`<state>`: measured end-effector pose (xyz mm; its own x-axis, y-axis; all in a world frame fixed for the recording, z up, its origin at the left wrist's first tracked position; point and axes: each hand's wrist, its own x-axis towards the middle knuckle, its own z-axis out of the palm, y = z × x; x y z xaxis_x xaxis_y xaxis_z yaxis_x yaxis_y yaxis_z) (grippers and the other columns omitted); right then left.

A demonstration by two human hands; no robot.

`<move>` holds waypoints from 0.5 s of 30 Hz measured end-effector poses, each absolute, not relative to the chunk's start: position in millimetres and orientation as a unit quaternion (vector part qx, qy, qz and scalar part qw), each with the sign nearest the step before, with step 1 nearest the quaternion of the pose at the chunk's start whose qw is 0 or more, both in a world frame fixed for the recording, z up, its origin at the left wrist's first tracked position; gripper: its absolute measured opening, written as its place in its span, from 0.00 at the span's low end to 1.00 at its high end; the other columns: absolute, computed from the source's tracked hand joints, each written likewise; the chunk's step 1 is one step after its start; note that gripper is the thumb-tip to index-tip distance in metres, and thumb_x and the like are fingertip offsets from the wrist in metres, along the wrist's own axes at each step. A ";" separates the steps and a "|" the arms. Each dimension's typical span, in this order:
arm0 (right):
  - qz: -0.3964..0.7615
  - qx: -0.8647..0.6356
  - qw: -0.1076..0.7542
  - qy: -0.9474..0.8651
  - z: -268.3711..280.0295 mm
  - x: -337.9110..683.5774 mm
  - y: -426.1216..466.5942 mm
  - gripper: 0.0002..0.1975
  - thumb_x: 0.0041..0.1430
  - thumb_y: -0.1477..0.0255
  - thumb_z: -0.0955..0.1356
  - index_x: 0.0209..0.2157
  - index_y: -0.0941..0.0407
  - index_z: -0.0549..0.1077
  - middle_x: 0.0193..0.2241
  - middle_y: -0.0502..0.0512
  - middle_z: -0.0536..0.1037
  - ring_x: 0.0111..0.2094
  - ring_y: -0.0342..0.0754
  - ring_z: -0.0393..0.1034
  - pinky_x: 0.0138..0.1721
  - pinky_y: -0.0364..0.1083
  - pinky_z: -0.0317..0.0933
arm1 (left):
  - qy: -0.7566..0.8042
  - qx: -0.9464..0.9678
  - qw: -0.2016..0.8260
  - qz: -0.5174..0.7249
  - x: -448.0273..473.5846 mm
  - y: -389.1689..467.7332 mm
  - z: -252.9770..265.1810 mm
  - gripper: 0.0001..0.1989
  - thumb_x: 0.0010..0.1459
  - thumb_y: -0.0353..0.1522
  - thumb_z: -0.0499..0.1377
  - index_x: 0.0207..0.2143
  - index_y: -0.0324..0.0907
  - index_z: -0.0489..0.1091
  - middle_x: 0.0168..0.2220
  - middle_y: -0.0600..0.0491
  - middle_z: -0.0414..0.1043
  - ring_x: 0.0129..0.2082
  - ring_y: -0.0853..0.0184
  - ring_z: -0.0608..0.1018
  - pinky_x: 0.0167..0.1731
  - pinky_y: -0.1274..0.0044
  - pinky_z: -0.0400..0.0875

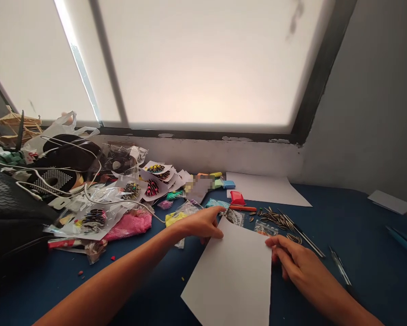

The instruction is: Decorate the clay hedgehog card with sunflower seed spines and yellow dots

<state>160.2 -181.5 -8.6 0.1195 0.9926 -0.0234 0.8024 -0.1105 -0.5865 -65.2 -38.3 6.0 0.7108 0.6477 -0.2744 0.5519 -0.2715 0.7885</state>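
A white sheet of paper (235, 276) is in front of me, its far end narrower to my eye and its near end cut off by the picture's bottom. My left hand (203, 222) grips its upper left edge, thumb on top and the index finger stretched toward the far corner. At the upper right corner, my right hand (291, 258) pinches the edge between thumb and fingers. Just past the sheet lie sunflower seeds (278, 219), a small clear bag (266, 227), an orange stick (243, 208) and a red packet (237, 198).
Decorated paper pieces (152, 188), plastic bags and a pink pouch (130, 225) crowd the left side, with white cables and a black bag (13, 217). Another white sheet (267, 188) lies by the wall. Tweezers (307, 237) and a pen (339, 265) are at right.
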 end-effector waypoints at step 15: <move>-0.008 -0.596 0.115 -0.795 -33.3 190.7 -190.7 0.34 0.50 0.77 0.66 0.59 0.41 0.68 0.62 0.53 0.66 0.60 0.61 0.64 0.53 0.62 0.65 | 0.411 0.649 0.627 0.129 -51.6 -38.9 -17.9 0.11 0.44 0.29 0.63 0.34 0.37 0.76 0.19 0.57 0.68 0.17 0.71 0.71 0.18 0.81 0.65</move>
<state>190.7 -190.7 -33.3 -0.2635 0.9451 0.1934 0.9489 0.2900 -0.1245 -51.6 -38.9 -17.9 0.6282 0.6957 -0.3483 0.3724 0.1242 0.9197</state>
